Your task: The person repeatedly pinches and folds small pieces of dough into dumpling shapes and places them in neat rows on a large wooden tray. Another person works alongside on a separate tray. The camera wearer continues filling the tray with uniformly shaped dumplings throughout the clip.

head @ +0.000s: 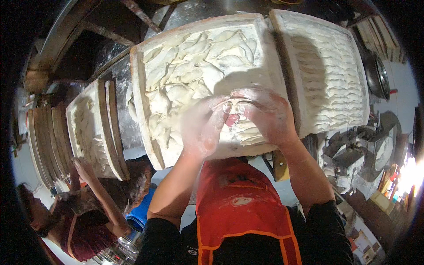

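Note:
My left hand [202, 127] and my right hand [273, 114], both dusted with flour, meet above a wooden tray [145, 99]. Their thumbs and fingertips come together around a small pale piece of dough [236, 100], mostly hidden by the fingers. A reddish patch [232, 119] shows just below the thumbs; I cannot tell what it is. Flat, overlapping dough pieces [185, 71] cover the left and far parts of the tray. Beneath my right hand, slim folded dough pieces [253, 134] lie in a row near the front edge.
To the right, a second tray [285, 25] bears rows of slim dough pieces [341, 73]. A dark round pan [379, 76] stands beyond it. On the left, a co-worker's hand [84, 169] is at another floured tray [89, 102], near upright boards [43, 142]. A blue container [139, 215] stands below.

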The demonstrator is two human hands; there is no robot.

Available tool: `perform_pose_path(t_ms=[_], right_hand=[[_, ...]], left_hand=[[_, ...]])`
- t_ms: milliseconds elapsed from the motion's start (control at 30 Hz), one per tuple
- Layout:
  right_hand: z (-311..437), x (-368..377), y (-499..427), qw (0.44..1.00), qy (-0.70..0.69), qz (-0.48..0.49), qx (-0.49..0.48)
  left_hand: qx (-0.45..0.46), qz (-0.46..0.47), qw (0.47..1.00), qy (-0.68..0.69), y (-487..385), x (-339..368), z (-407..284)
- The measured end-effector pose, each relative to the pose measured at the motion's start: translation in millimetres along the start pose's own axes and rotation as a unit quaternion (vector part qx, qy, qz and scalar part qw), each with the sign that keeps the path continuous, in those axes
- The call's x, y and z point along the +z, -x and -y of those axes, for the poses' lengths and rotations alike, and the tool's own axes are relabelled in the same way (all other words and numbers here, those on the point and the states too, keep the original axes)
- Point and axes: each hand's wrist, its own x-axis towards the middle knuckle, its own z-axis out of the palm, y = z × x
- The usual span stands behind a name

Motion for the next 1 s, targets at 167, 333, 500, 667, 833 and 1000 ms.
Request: perform_pose_path(t_ms=[167,333,500,667,833,1000], right_hand=[[-23.8,-10.7,11.0,0.979,0.202,-0.027,-0.025],[-36.3,-53.8,26.0,0.936,0.315,0.138,-0.078],[-51.7,-96.1,-17.1,0.793,0.519,0.252,-0.196],[-103.6,-95.7,-59.6,0.761,0.624,0.138,-0.108],[-107.9,-87.1,-58.9,0.769,0.601,0.107,-0.188],[-82.6,-88.5,-56.3,0.777,0.601,0.114,-0.149]], left_hand=[[0.081,0.007,0.995,0.050,-7.3,12.7,12.6],[0.027,0.144,0.971,0.189,-12.9,10.6,11.4],[-0.100,0.378,0.920,-0.026,-59.5,-1.4,29.8],[-0.020,0.273,0.903,-0.330,-103.8,20.9,87.5],[0.114,0.246,0.882,-0.385,-101.0,32.3,101.7],[0.131,0.225,0.877,-0.404,-90.2,26.3,84.0]])
